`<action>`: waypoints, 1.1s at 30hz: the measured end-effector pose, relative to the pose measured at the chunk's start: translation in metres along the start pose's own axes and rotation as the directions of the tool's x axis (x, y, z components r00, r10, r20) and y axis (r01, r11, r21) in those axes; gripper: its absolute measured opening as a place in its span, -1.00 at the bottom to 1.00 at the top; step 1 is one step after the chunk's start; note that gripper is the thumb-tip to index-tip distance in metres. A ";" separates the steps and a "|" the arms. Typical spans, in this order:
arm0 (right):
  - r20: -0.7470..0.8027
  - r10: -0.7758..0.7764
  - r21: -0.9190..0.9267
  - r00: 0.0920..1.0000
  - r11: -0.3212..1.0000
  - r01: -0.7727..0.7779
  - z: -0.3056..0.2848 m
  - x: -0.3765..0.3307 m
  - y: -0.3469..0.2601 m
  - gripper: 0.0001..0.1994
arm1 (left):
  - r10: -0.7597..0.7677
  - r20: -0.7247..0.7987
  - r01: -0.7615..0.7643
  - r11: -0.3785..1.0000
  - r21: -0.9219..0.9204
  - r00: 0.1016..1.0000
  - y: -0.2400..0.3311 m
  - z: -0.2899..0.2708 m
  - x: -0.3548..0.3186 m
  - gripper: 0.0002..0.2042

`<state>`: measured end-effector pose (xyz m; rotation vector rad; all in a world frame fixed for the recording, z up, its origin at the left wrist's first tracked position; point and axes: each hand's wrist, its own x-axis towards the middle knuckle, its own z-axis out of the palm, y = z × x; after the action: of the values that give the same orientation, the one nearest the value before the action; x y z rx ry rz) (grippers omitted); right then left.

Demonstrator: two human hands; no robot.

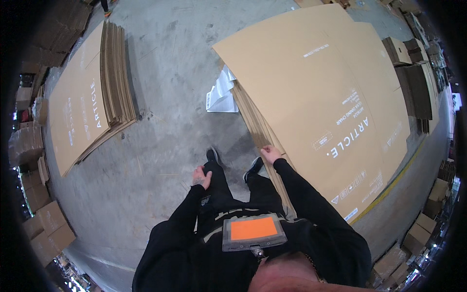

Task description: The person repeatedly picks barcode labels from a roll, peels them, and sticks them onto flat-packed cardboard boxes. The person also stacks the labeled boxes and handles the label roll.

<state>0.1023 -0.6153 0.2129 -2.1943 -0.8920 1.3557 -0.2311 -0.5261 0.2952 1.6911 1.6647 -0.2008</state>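
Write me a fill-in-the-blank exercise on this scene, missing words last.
1. The right hand is at the edge of the cardboard stack on the person's ____ side.
2. The card in the badge holder is ____.
3. The large lettering on top of that stack is ____.
Missing words: right; orange; white.

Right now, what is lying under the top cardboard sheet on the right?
Under the top sheet, edges of more flat cardboard show along its left side, by the right hand. Their faces are covered from view.
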 end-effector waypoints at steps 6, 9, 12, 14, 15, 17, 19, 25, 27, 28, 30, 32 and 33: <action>0.085 0.008 0.090 0.996 0.996 -0.015 0.070 0.133 -0.060 -0.45 | -0.236 0.400 0.049 0.904 0.426 0.886 -0.011 0.011 0.080 -0.20; 0.087 0.066 0.162 0.994 0.984 -0.079 0.127 0.218 -0.085 -0.40 | -0.133 0.444 -0.202 0.752 0.628 0.886 -0.021 -0.013 0.136 -0.14; 0.141 0.087 0.114 0.986 0.988 -0.104 0.183 0.299 -0.116 -0.35 | -0.055 0.501 -0.325 0.697 0.638 0.864 -0.056 -0.037 0.164 -0.13; 0.054 0.137 0.121 0.989 0.982 -0.142 0.205 0.361 -0.105 -0.29 | -0.064 0.553 -0.390 0.642 0.660 0.831 -0.045 -0.045 0.195 -0.16; 0.035 0.134 0.098 0.990 0.986 -0.137 0.222 0.395 -0.111 -0.26 | -0.059 0.533 -0.374 0.647 0.664 0.844 -0.050 -0.047 0.200 -0.16; -0.019 0.251 0.132 0.968 0.960 -0.247 0.242 0.438 -0.110 -0.23 | -0.056 0.554 -0.377 0.675 0.634 0.831 -0.056 -0.056 0.225 -0.18; 0.006 0.289 0.292 0.957 0.915 -0.278 0.257 0.456 -0.109 -0.22 | -0.099 0.584 -0.343 0.726 0.596 0.806 -0.063 -0.063 0.237 -0.19; -0.104 0.240 0.783 0.965 0.618 -0.069 0.262 0.426 -0.131 -0.55 | -0.060 0.607 -0.353 0.766 0.536 0.792 -0.059 -0.079 0.257 -0.18; -0.120 0.245 0.817 0.962 0.576 -0.045 0.256 0.383 -0.149 -0.67 | -0.050 0.586 -0.307 0.813 0.494 0.809 -0.062 -0.080 0.253 -0.17; -0.118 0.268 0.823 0.956 0.566 -0.057 0.248 0.358 -0.170 -0.70 | -0.043 0.513 -0.162 0.924 0.348 0.858 -0.071 -0.078 0.249 -0.20; -0.099 0.351 0.839 0.931 0.533 -0.112 0.221 0.321 -0.181 -0.82 | -0.029 0.363 0.044 0.998 -0.033 0.931 -0.085 -0.071 0.267 -0.25; -0.157 0.302 0.874 0.940 0.486 -0.011 0.197 0.287 -0.197 -0.85 | 0.003 0.163 0.037 0.969 -0.244 0.987 -0.092 -0.063 0.313 -0.30; -0.186 0.273 0.883 0.944 0.467 0.039 0.182 0.273 -0.203 -0.85 | 0.064 0.028 -0.055 0.967 -0.248 0.998 -0.086 -0.059 0.339 -0.31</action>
<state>-0.0347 -0.2765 0.0873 -1.5240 0.1507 1.0885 -0.2833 -0.2306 0.1052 1.5376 1.5402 0.0064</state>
